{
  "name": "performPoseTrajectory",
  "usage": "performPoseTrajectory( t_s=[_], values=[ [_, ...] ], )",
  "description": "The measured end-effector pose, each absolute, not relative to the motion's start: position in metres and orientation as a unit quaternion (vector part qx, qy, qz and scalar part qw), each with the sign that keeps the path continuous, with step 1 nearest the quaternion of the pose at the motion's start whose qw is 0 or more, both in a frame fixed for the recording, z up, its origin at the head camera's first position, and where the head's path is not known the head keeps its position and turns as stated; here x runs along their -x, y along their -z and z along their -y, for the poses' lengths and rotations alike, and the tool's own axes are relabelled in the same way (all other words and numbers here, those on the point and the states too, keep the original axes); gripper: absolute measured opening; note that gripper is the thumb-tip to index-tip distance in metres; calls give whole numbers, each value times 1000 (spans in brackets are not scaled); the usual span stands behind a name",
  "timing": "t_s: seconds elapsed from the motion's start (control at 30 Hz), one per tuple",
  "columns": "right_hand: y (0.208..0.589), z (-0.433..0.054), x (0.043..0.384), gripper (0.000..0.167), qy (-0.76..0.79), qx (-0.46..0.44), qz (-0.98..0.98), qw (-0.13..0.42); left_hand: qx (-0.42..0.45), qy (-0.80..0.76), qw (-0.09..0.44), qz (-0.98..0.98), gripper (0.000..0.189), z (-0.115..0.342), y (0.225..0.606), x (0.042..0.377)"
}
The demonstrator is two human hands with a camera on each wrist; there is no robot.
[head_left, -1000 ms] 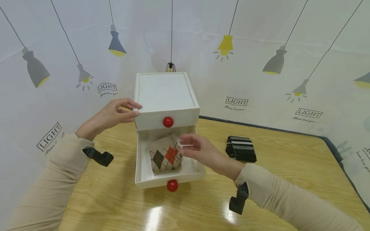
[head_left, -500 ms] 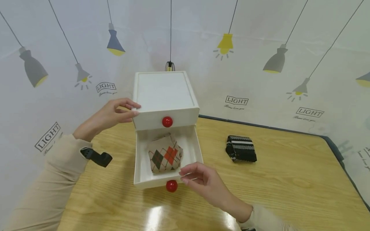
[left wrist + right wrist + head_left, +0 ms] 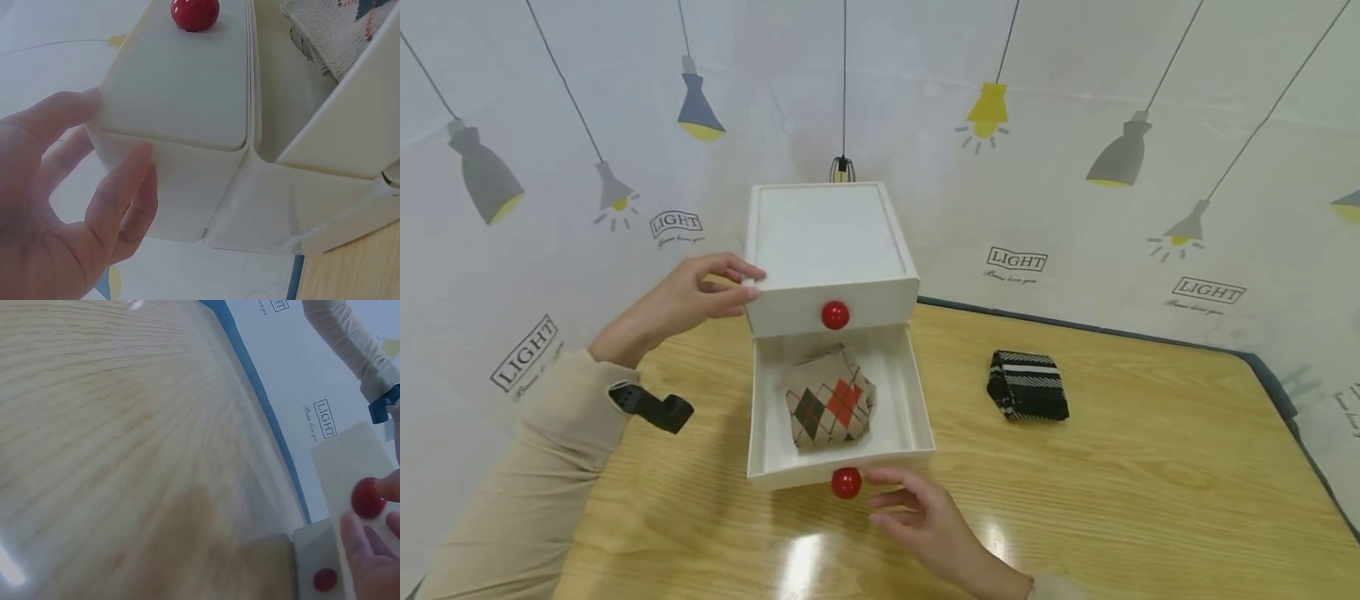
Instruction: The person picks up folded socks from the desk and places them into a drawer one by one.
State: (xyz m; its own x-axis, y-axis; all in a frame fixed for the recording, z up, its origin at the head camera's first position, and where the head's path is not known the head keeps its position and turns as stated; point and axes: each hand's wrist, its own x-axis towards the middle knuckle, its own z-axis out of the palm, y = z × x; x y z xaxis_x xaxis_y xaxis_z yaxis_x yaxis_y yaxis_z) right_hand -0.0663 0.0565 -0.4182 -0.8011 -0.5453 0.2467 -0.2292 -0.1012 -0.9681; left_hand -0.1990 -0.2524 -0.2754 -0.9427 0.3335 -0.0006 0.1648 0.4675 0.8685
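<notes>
A white two-drawer unit (image 3: 827,233) stands on the table, its lower drawer (image 3: 917,408) pulled out. In that drawer lies a folded beige argyle sock (image 3: 831,400) with dark green and red diamonds. My left hand (image 3: 688,292) rests its fingertips on the unit's front left corner; the left wrist view shows the fingers (image 3: 106,194) at the top edge and side wall. Near the lower drawer's red knob (image 3: 846,483), on its right, is my right hand (image 3: 932,521), fingers loosely bent. Thumb and a fingertip appear close beside the knob (image 3: 367,499) in the right wrist view.
To the right of the unit, a folded black sock with white and grey stripes (image 3: 1028,385) lies on the wooden table (image 3: 1120,483). The upper drawer, with its own red knob (image 3: 835,315), is closed. A lamp-patterned backdrop (image 3: 1075,242) hangs behind the table's dark back edge.
My right hand has drawn back from over the sock in the lower drawer, down toward the front, to beside the lower knob. The left hand has stayed at the unit's corner.
</notes>
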Motion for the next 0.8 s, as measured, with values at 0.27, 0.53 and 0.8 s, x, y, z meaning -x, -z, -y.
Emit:
performPoseTrajectory(
  t_s=[0.27, 0.53, 0.8],
  values=[
    [429, -42, 66, 39, 720, 277, -627, 103, -142, -497, 87, -852, 41, 251, 275, 198],
    [426, -31, 66, 35, 753, 249, -606, 67, -142, -495, 89, -852, 41, 250, 275, 198],
    [413, -21, 83, 35, 748, 197, -632, 57, -144, -493, 87, -854, 41, 251, 275, 199]
  ],
)
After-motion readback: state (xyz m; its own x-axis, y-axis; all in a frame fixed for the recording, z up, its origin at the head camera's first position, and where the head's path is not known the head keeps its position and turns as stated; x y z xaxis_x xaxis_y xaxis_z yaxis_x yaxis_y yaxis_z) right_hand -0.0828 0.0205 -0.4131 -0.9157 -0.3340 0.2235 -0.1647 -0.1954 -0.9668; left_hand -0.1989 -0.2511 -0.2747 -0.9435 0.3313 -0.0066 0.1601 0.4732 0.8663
